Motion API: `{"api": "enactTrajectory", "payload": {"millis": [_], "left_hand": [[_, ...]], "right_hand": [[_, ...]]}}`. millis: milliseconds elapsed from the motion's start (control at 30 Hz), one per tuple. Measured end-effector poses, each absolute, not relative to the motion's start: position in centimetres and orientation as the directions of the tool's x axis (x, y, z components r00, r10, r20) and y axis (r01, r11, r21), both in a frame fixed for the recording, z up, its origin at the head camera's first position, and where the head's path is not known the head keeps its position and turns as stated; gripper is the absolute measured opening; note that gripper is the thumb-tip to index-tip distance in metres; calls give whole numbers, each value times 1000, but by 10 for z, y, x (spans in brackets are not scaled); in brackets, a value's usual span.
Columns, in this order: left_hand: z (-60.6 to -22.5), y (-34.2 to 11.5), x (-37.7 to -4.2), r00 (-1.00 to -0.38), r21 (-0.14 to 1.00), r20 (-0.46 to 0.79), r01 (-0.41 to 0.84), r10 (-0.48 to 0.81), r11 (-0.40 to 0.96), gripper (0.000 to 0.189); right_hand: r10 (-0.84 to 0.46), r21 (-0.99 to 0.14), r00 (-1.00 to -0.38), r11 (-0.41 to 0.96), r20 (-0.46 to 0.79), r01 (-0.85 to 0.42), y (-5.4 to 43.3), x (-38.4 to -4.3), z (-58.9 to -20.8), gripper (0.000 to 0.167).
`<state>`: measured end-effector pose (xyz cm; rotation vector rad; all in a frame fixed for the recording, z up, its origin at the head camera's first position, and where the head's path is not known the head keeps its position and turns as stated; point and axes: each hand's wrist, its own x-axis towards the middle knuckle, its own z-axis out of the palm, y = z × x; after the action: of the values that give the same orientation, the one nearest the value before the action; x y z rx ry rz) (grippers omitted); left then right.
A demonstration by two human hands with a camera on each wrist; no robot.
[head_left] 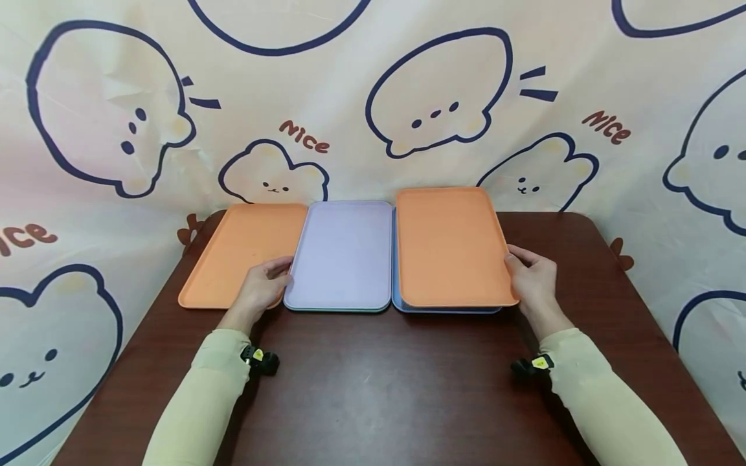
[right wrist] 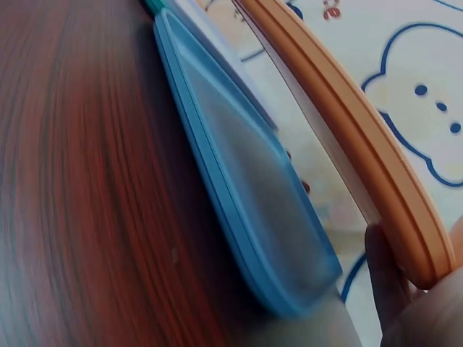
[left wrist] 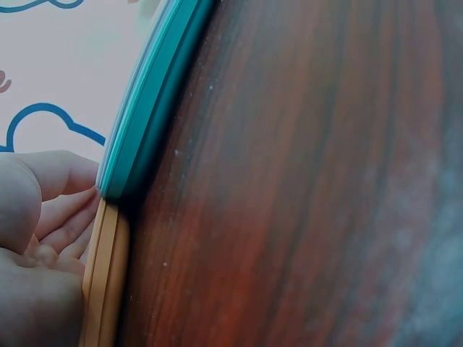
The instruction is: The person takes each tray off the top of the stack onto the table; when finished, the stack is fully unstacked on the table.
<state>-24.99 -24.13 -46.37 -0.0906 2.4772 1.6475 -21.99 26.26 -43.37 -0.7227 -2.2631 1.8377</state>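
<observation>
One raised orange tray (head_left: 454, 249): you have it above the blue tray (right wrist: 249, 166), with a clear gap between them in the right wrist view. It covers most of the blue tray from the head view.
Right hand (head_left: 536, 278): closed on the raised tray's right edge, thumb above, fingers beneath; your hold looks like a pinch.
Left hand (head_left: 259, 285): fingers loosely bent, touching the left edge of the middle pair; you cannot tell from these views whether it grips or merely steadies.
Middle pair: lavender tray (head_left: 344, 252) lying on a teal tray (left wrist: 145, 130), flat on the desk (head_left: 361, 382), between the blue tray and the left orange tray.
Left orange tray (head_left: 233, 259): flat on the desk, partly behind your left hand.
Step in hand: probably sorting or stacking, with your right hand either lifting this tray or placing it.
Next move: seems to call for a steady right pinch; if you lower it here, level it and match its edges to the blue tray's rim.
</observation>
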Motion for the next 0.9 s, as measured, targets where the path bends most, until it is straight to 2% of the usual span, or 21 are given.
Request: {"api": "enactTrajectory", "payload": {"millis": [533, 900], "left_hand": [[-466, -244, -250, -984, 914, -169, -139, 48, 382, 55], [-465, -243, -249, -986, 915, -157, -126, 50, 384, 55]], "right_hand": [[518, -877, -828, 272, -213, 396, 345, -211, -445, 47], [526, -850, -809, 269, -264, 453, 396, -208, -443, 51]]}}
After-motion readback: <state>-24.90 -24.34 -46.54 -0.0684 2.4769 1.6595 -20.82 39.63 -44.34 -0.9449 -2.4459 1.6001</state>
